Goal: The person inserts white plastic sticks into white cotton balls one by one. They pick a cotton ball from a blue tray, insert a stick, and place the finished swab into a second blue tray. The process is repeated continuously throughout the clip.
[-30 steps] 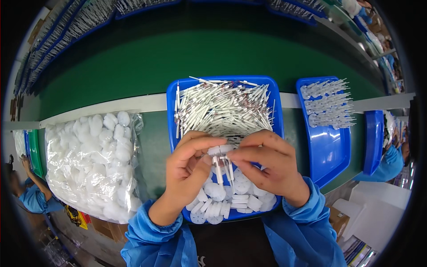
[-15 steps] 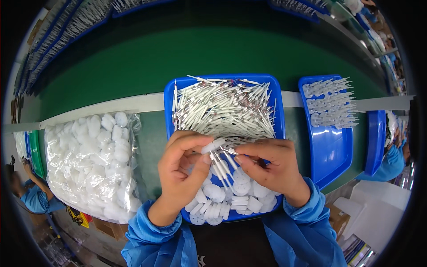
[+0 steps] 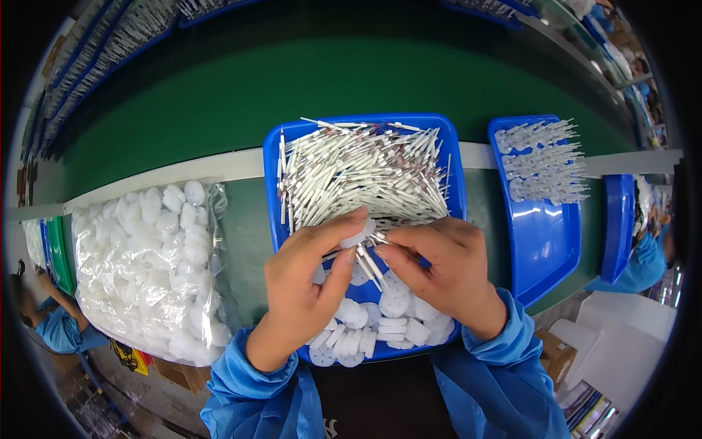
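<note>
A long green surface runs across the upper frame like a conveyor belt, with a pale rail along its near edge and more blue trays far up at the top. At the centre sits a blue tray, its upper half heaped with thin white rods, its lower half littered with small white discs.

Over the middle of that tray the left hand pinches one disc between thumb and forefinger, fingers closed on its rim. The right hand holds its fingers curled and nearly closed around the lower ends of a few rods that stick out of the disc; how many, I cannot tell.

The disc looks light, stiff plastic, and smooth enough to slip, so the rim seems the place to hold it. The rods look slender and likely to bend or snap if levered, so I would grip them close to the disc.

At centre left lies a clear bag stuffed with more discs, just beside the tray. At right a second blue tray carries finished pieces laid in rows. The loose heap of rods crowds close behind the hands. Other people's blue sleeves show at both edges.
</note>
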A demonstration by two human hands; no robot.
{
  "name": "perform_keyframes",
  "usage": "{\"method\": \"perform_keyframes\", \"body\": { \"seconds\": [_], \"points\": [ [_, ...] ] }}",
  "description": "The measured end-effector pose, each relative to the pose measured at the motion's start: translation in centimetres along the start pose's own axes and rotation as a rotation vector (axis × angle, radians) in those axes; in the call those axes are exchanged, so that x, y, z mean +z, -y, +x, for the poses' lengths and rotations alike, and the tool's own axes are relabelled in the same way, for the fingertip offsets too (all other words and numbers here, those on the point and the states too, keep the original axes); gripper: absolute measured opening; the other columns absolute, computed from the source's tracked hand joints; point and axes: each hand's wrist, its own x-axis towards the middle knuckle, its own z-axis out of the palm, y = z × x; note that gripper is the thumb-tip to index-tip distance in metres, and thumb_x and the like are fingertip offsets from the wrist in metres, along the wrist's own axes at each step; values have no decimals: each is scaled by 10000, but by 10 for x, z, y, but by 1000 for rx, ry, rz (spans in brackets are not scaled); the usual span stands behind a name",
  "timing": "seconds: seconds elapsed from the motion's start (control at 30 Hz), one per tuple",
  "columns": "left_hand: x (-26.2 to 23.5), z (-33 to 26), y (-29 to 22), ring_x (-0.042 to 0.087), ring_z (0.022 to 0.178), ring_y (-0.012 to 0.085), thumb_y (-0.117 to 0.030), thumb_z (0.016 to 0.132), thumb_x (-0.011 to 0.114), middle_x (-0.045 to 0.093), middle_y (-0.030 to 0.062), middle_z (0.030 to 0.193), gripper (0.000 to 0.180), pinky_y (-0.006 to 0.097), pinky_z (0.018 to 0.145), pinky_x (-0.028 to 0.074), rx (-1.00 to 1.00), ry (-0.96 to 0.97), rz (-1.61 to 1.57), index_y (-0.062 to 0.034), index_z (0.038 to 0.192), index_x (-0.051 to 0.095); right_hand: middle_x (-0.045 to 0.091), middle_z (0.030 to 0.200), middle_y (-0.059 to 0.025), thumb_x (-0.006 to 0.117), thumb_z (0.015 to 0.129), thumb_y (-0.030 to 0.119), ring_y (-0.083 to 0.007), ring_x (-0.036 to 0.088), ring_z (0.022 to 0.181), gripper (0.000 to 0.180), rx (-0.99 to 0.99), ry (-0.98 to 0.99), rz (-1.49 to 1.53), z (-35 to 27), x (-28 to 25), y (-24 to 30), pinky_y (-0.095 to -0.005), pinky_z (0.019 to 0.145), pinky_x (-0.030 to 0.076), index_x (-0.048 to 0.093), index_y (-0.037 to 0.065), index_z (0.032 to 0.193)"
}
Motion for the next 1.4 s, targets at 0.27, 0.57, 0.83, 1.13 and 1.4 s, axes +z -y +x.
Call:
{"method": "perform_keyframes", "body": {
  "seconds": [0.27, 0.57, 0.83, 1.13, 1.4],
  "points": [
    [1, 0, -5, 826, 912, 240, 47, 969, 751, 823, 166, 1243, 361, 341, 821, 644, 25, 33, 153, 5, 1328, 756, 739, 729, -10, 911, 841, 158, -190, 688, 586, 217, -118, -89, -307, 0, 0, 8, -330, 554, 505, 795, 87, 1010],
    [2, -7, -13, 810, 796, 155, 66, 1020, 716, 835, 161, 1148, 327, 262, 673, 626, -189, 19, -64, 33, 1344, 743, 706, 744, -8, 854, 867, 135, -176, 662, 611, 247, -266, -101, -300, 1, 3, -1, -323, 591, 506, 783, 47, 1086],
    [-1, -11, -11, 748, 787, 159, 5, 974, 791, 812, 141, 1123, 368, 298, 682, 590, -161, 46, -4, -6, 1340, 750, 704, 741, -16, 871, 860, 138, -186, 679, 627, 247, -262, -72, -164, 5, 3, -5, -326, 585, 515, 792, 49, 1077],
    [-9, 7, -5, 633, 1079, 289, -102, 786, 939, 709, 98, 1198, 533, 384, 874, 530, 95, -7, 107, -75, 1289, 764, 784, 931, -70, 888, 877, 106, -203, 739, 769, 363, -73, -2, 274, 8, -10, -20, -310, 714, 578, 821, 46, 1228],
    [-3, 5, -9, 624, 1131, 307, 7, 702, 898, 708, 69, 1235, 573, 421, 968, 501, 293, -21, 290, -95, 1257, 800, 806, 986, -77, 858, 916, -5, -129, 764, 880, 339, 197, 87, 545, 0, 0, -4, -293, 785, 606, 779, 19, 1245]
  ]
}}
